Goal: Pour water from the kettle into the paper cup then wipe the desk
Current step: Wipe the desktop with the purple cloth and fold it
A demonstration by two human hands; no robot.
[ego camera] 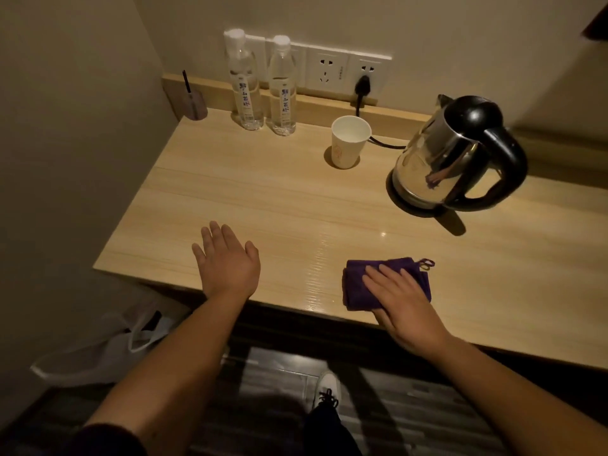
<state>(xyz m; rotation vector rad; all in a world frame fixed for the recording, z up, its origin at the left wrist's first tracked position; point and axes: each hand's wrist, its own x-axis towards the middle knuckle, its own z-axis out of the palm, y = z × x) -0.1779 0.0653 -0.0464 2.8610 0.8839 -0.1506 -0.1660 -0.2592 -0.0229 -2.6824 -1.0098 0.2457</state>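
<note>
A steel kettle (441, 159) with a black lid and handle stands upright on its base at the right of the wooden desk (263, 199). Left of it stands a white paper cup (348, 143), upright, with liquid visible inside. A folded purple cloth (358, 287) lies near the desk's front edge. My right hand (401, 297) rests flat on top of the cloth, fingers extended. My left hand (227, 261) lies palm-down on the bare desk at the front left, fingers apart, holding nothing.
Two clear water bottles (260, 87) stand at the back by the wall sockets (345, 74), where the kettle's black plug (362, 90) sits. A small holder with a pen (194, 100) is in the back left corner. A white plastic bag (108, 347) lies on the floor.
</note>
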